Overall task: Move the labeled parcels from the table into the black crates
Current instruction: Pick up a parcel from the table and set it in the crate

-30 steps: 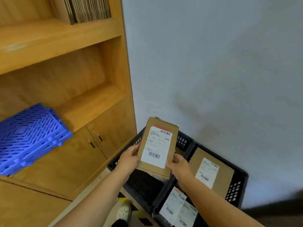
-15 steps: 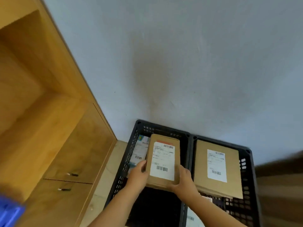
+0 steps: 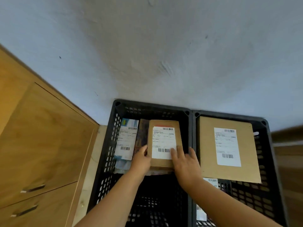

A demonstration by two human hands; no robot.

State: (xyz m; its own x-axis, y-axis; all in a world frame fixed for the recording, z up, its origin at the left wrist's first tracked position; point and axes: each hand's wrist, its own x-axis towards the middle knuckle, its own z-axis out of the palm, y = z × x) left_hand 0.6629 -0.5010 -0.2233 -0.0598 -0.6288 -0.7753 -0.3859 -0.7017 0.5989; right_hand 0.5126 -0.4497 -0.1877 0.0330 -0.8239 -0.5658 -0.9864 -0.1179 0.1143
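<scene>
While my left hand (image 3: 141, 158) grips the side of the brown parcel (image 3: 164, 145), my right hand (image 3: 184, 164) lies flat on its label, fingers straight. It sits inside the left black crate (image 3: 105, 154) (far end, by the wall).

Two crates are sitting side by side against the wall (image 3: 164, 46), the left crate (image 3: 106, 161) just beside the cabinet (image 3: 41, 145). In it, a parcel (image 3: 164, 143) is lying at the far end, right of another parcel (image 3: 126, 140). A larger parcel (image 3: 227, 148) is lying in the right crate (image 3: 268, 161).
</scene>
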